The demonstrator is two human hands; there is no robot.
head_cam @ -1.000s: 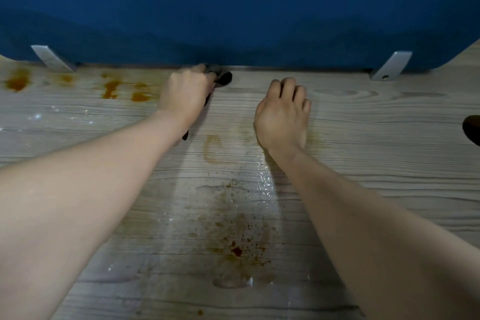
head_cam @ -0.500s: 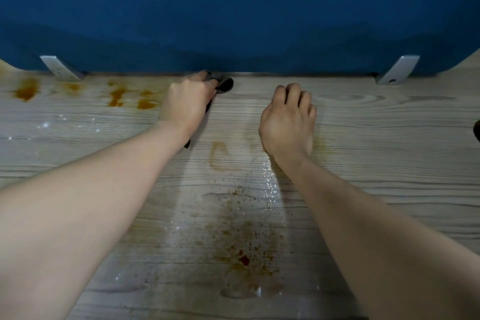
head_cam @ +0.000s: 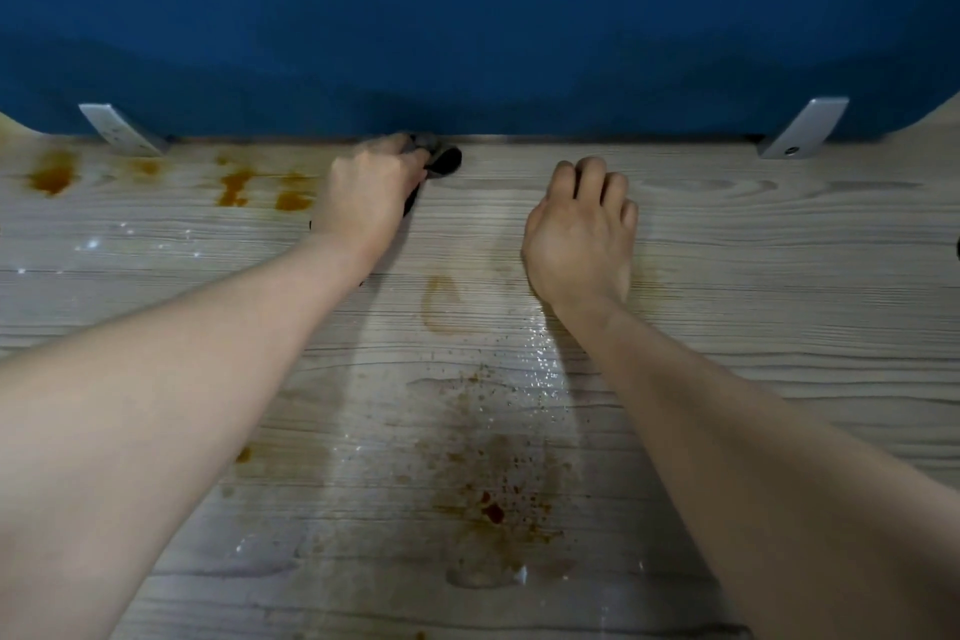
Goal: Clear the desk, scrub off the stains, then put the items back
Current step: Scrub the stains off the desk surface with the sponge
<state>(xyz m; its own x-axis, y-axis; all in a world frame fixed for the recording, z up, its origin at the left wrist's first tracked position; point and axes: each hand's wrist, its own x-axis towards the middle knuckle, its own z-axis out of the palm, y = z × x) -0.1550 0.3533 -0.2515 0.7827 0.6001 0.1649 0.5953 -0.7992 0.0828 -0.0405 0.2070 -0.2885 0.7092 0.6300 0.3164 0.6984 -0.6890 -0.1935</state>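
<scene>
Both hands are stretched out over the desk (head_cam: pixel 779 244), pale wood grain throughout. Nearest the viewer, a wet patch (head_cam: pixel 478 577) is seen glistening, and just beyond it a reddish-brown splatter (head_cam: pixel 493 509) is spread between the two forearms. Further on, a faint ring stain (head_cam: pixel 439 301) is left on the boards. Beyond that, the right hand (head_cam: pixel 582 239) is planted on the desk, fingers bent at the knuckles, nothing held. Across from it, the left hand (head_cam: pixel 369 192) is closed around a dark cloth (head_cam: pixel 444 161), which is bunched at the fingertips and pressed right against the foot of the blue partition (head_cam: pixel 478 16). Orange stains (head_cam: pixel 260 187) are seen untouched, just left of that hand, with another blotch (head_cam: pixel 52 177) far left. Compared with a second ago, the hands are held in much the same places; only the view is shifted slightly.
</scene>
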